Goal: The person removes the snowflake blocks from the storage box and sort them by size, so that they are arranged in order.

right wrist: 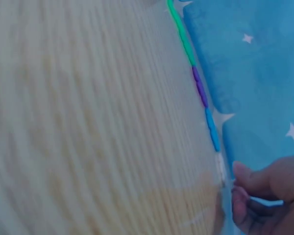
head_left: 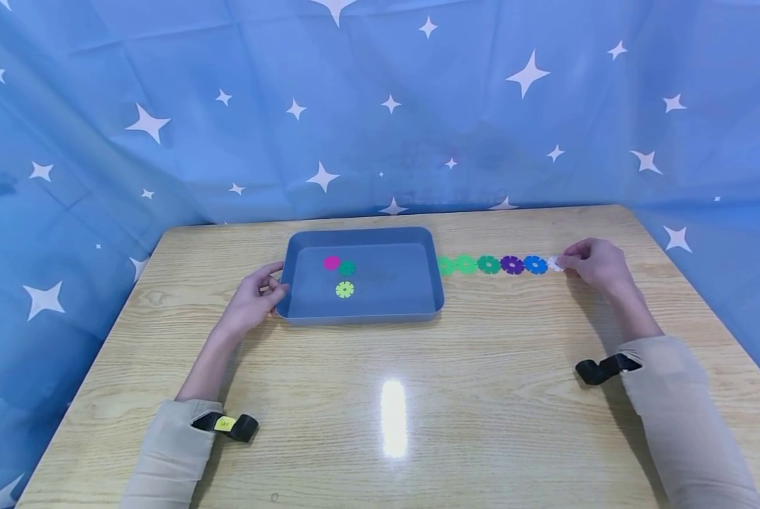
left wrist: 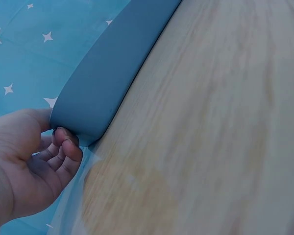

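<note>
On the wooden table, my head view puts the blue tray near the centre of the dial. The left hand grips the tray's nine o'clock end. Inside, toward ten o'clock, a pink disc touches a dark green disc, with a lime disc at their six. From the tray's three o'clock edge I read a row of discs, edge to edge: two light green, one deeper green, purple, blue, white. The right hand pinches the white disc between thumb and finger.

On my left wrist feed, the tray's outer wall slants from eight o'clock up to twelve. At eight, the hand's fingers curl against its corner; the starry cloth lies at ten.

On my right wrist feed, the row shows edge-on from past twelve to four, where the hand's fingertips meet its pale end; exact contact there I cannot tell.
</note>
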Motion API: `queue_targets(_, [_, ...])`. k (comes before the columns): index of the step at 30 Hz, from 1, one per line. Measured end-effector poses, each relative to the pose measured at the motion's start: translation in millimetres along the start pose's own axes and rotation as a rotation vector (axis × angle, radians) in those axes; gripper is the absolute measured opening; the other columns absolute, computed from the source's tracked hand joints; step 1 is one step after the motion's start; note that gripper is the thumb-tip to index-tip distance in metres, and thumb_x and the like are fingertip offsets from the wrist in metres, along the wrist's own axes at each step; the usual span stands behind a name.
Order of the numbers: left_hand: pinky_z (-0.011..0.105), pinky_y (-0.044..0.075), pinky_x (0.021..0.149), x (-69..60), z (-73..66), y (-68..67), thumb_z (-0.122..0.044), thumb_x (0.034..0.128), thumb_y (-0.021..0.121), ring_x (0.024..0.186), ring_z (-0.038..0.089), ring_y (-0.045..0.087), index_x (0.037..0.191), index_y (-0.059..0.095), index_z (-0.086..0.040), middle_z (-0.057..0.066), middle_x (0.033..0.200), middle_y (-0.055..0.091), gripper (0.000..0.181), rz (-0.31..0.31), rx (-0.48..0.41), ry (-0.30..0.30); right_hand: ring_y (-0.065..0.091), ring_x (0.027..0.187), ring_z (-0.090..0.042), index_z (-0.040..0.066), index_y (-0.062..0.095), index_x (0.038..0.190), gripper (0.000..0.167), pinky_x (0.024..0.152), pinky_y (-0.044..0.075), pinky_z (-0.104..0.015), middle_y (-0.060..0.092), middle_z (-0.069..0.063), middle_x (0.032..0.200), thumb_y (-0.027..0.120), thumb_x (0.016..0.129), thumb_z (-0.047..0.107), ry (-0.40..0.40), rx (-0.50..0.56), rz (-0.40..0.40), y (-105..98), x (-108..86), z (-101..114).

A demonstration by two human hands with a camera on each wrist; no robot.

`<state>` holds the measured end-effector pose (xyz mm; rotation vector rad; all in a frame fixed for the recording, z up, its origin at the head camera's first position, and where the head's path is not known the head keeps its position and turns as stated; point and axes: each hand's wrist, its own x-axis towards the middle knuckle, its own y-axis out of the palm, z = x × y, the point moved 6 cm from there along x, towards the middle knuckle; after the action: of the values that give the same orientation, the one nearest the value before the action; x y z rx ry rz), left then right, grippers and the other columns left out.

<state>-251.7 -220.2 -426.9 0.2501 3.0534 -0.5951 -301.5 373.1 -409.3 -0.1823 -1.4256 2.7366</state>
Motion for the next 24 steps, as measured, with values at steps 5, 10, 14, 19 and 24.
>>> queue_targets(5, [0.023, 0.046, 0.056, 0.4, 0.0, 0.3, -0.002, 0.1023, 0.053, 0.121, 0.040, 0.059, 0.155, 0.032, 0.003, 0.013, 0.092, 0.053, 0.057, 0.001, -0.005, 0.000, 0.053, 0.083, -0.029, -0.011, 0.058, 0.120, 0.042, 0.058, 0.044, -0.028, 0.058, -0.026, 0.105, 0.059, 0.103, 0.028, -0.076, 0.007, -0.044, -4, -2.4, 15])
queue_targets(10, [0.023, 0.046, 0.056, -0.2, -0.6, 0.8, -0.001, 0.1024, 0.052, 0.123, 0.041, 0.057, 0.155, 0.031, 0.003, 0.013, 0.092, 0.052, 0.057, 0.004, -0.008, -0.002, 0.057, 0.085, -0.029, -0.009, 0.060, 0.120, 0.040, 0.057, 0.046, -0.026, 0.061, -0.028, 0.108, 0.061, 0.102, 0.027, -0.149, 0.026, -0.070, -3, -4.9, 40])
queue_targets(14, [0.023, 0.047, 0.057, -0.7, -0.9, 1.1, -0.002, 0.1027, 0.052, 0.123, 0.041, 0.057, 0.155, 0.031, 0.003, 0.013, 0.093, 0.052, 0.057, 0.003, -0.008, -0.006, 0.060, 0.092, -0.034, -0.008, 0.060, 0.122, 0.042, 0.058, 0.047, -0.025, 0.062, -0.028, 0.109, 0.062, 0.102, 0.029, -0.192, 0.032, -0.067, 1, -7.0, 60])
queue_targets(19, [0.023, 0.046, 0.057, -0.8, -1.0, 0.8, -0.002, 0.1026, 0.052, 0.120, 0.040, 0.059, 0.155, 0.032, 0.002, 0.013, 0.093, 0.052, 0.056, 0.000, -0.003, -0.007, 0.062, 0.098, -0.037, -0.006, 0.061, 0.123, 0.042, 0.060, 0.047, -0.025, 0.063, -0.024, 0.107, 0.063, 0.101, 0.029, -0.242, 0.055, -0.050, 10, -12.1, 87])
queue_targets(24, [0.023, 0.047, 0.056, -0.7, -0.8, 0.3, -0.002, 0.1024, 0.052, 0.121, 0.040, 0.059, 0.155, 0.032, 0.002, 0.013, 0.093, 0.052, 0.057, -0.001, -0.005, -0.006, 0.065, 0.099, -0.038, -0.006, 0.062, 0.124, 0.041, 0.067, 0.049, -0.024, 0.065, -0.021, 0.104, 0.063, 0.102, 0.028, -0.312, 0.094, -0.004, 23, -15.3, 115])
